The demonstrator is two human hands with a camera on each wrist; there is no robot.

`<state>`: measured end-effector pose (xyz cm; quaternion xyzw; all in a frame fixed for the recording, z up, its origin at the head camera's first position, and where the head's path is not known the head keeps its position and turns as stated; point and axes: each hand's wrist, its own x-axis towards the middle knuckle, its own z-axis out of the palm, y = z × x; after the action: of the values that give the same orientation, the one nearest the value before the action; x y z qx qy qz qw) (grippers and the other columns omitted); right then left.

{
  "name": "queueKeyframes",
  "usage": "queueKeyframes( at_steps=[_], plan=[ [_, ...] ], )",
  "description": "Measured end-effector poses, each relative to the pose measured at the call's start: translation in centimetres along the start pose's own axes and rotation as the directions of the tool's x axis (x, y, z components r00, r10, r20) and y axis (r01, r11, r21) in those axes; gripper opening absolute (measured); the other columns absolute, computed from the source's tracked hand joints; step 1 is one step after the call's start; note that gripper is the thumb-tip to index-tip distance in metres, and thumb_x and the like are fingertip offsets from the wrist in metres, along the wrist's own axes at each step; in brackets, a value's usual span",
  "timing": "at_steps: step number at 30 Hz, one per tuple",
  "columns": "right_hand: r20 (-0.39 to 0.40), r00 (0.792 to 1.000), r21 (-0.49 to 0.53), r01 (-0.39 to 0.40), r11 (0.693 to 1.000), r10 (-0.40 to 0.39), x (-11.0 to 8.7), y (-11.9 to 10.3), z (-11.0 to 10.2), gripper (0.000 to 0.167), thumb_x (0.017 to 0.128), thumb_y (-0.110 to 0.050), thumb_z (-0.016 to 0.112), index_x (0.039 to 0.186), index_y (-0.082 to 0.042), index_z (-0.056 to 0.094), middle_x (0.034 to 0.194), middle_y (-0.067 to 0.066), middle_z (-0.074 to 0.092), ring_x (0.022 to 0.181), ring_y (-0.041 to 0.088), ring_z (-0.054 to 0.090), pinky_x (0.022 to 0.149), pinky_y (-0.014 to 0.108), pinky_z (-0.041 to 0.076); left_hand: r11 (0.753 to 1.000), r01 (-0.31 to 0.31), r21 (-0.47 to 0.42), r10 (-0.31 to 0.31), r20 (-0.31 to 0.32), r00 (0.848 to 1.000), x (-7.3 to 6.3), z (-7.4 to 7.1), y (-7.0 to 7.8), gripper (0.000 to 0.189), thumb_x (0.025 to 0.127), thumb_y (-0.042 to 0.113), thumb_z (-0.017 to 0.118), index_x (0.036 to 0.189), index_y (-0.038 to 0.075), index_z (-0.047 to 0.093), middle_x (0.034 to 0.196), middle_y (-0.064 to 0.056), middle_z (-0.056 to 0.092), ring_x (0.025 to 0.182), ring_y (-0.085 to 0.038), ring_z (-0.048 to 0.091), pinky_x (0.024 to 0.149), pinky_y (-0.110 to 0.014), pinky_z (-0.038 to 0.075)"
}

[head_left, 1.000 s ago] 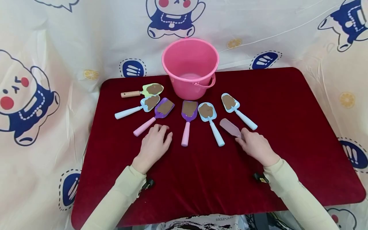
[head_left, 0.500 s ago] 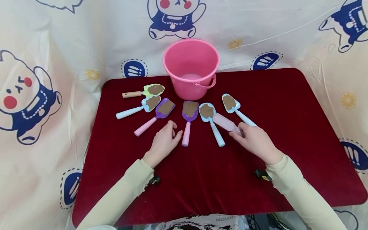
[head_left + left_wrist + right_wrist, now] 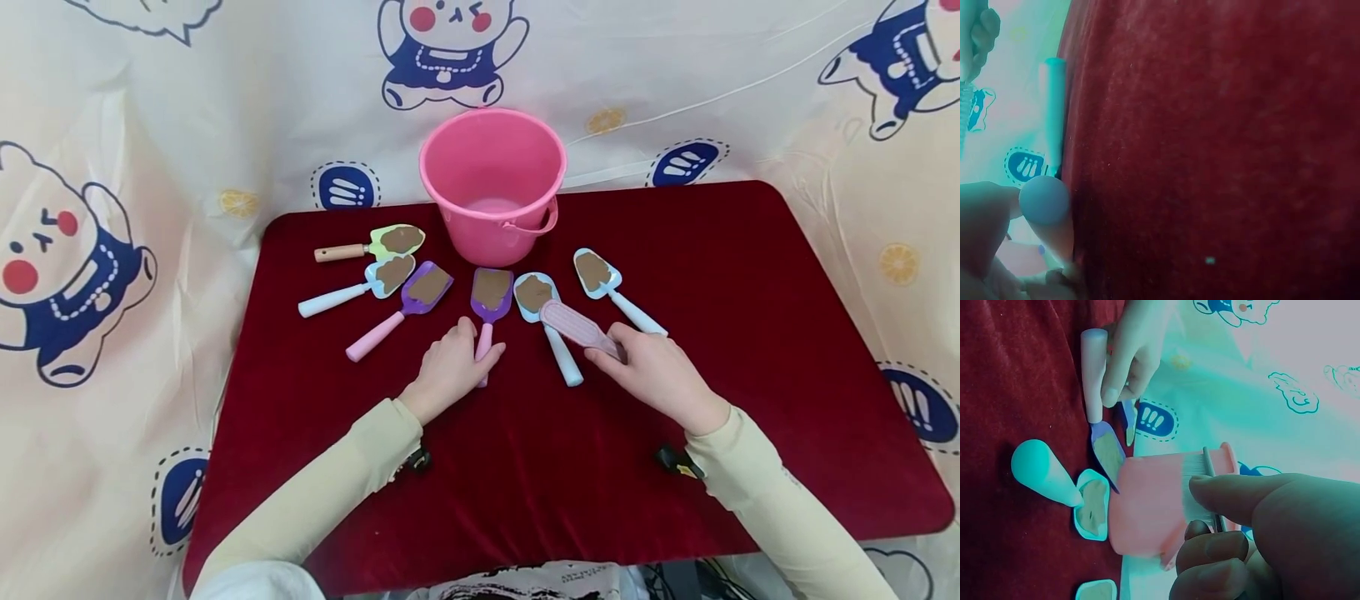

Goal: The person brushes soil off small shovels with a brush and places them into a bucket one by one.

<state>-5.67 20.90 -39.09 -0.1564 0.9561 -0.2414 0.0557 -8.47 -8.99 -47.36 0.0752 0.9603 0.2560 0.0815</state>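
Observation:
My left hand [image 3: 448, 367] reaches over a purple shovel [image 3: 491, 310] with a pink handle, its thumb and fingers on either side of that handle, pinching it. The shovel lies on the red cloth with a flat brown patch in its blade. In the right wrist view the handle [image 3: 1092, 372] shows beside the left thumb. My right hand [image 3: 663, 371] pinches a pale pink brush [image 3: 573, 323] by one end. Its white bristles [image 3: 1194, 487] appear in the right wrist view. In the head view the brush overlaps a light blue shovel [image 3: 534, 293].
A pink bucket [image 3: 491, 237] stands at the back. To the left lie another purple shovel [image 3: 426, 287], a blue one [image 3: 333, 301] and a green trowel [image 3: 341, 252] with a wooden handle. Another blue shovel [image 3: 635, 312] lies right of the brush. Brown patches sit in their blades.
The left hand has moved right from near the left purple shovel to the middle one's handle and taken hold of it. The brush has been raised and shifted left over the blue shovel.

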Motion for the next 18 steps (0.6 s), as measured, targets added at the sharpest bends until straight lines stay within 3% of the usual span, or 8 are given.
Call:
queueKeyframes(
  at_steps=[4, 11, 18],
  plan=[
    [0.011, 1.0, 0.013, 0.0, 1.0, 0.0, 0.0, 0.1, 0.24, 0.035, 0.1, -0.034, 0.069, 0.079, -0.016, 0.049, 0.057, -0.006, 0.04, 0.05, 0.011, 0.036, 0.049, 0.029, 0.033, 0.999, 0.022, -0.031, -0.022, 0.022, 1.0, 0.32, -0.11, 0.16, 0.053, 0.098, 0.051, 0.067, 0.107, 0.004, 0.045, 0.085, -0.011, 0.059, 0.071, -0.03, 0.066, 0.061, -0.043, 0.056],
    [0.016, 1.0, 0.023, 0.007, 1.0, -0.008, -0.01, 0.3, 0.41, 0.035, 0.1, -0.035, 0.069, 0.079, -0.016, 0.049, 0.057, -0.006, 0.039, 0.05, 0.011, 0.035, 0.048, 0.028, 0.033, 0.999, 0.039, 0.02, -0.04, 0.045, 0.998, 0.48, -0.09, 0.19, 0.052, 0.096, 0.051, 0.069, 0.1, 0.004, 0.047, 0.082, -0.011, 0.058, 0.07, -0.032, 0.067, 0.056, -0.042, 0.054],
    [0.035, 0.999, 0.036, 0.013, 0.999, -0.014, 0.04, 0.49, 0.61, 0.035, 0.1, -0.034, 0.069, 0.079, -0.015, 0.049, 0.056, -0.006, 0.039, 0.049, 0.01, 0.034, 0.048, 0.027, 0.032, 1.0, 0.026, 0.015, -0.027, 0.077, 0.997, 0.68, -0.19, 0.22, 0.04, 0.098, 0.036, 0.069, 0.103, -0.001, 0.055, 0.084, -0.012, 0.057, 0.067, -0.03, 0.064, 0.061, -0.042, 0.057]
  ],
)
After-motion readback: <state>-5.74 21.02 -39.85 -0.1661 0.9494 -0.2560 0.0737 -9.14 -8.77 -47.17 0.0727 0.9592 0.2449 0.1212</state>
